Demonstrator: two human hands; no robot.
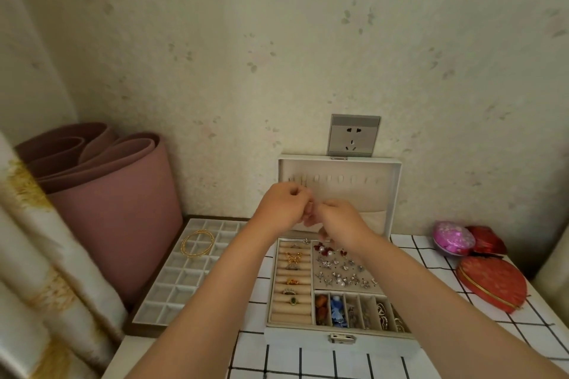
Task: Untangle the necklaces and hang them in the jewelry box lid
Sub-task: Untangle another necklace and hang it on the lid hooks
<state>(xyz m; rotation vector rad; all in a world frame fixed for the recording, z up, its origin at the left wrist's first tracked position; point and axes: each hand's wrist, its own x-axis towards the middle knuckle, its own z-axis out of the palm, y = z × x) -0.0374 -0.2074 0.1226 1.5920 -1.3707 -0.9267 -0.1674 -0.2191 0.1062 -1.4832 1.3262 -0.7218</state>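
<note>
Both hands (pixel 311 212) before open lid (pixel 391 194)

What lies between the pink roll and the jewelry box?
In the head view, a white compartment tray lies there, with gold bangles resting on it.

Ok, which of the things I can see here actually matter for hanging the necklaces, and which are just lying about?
Belongs to the job:
- jewelry box lid with its row of hooks
- left hand and right hand, pinched together before the lid; the chain is too fine to see

Lying about:
- divided tray holding gold bangles
- rolled pink mat
- red heart box
- wall socket
</note>
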